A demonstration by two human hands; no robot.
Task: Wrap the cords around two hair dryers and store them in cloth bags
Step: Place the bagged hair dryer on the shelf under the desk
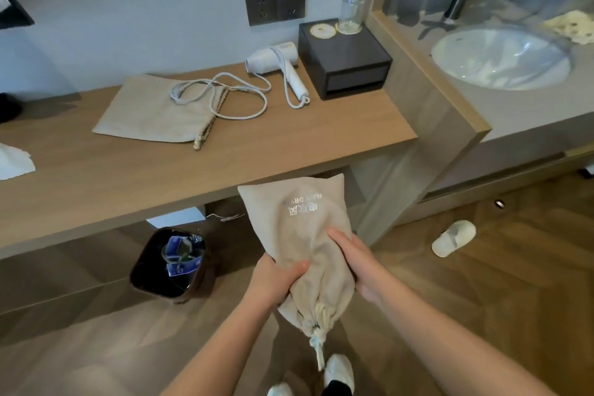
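Note:
Both my hands hold a filled beige cloth bag (299,219) in front of the wooden counter (289,141). Its drawstring mouth is cinched and points toward me. My left hand (276,280) grips the bag's left side with thumb on top. My right hand (353,264) wraps the right side. What is inside the bag is hidden. On the counter lies a white hair dryer (276,64) with its cord (238,96) spread loose, partly over a flat empty cloth bag (157,109).
A black box (344,64) with a glass (352,11) on top stands right of the dryer. A wall socket (274,5) is above. A sink (501,56) is far right. A black bin (170,264) sits under the counter; a slipper (453,238) lies on the floor.

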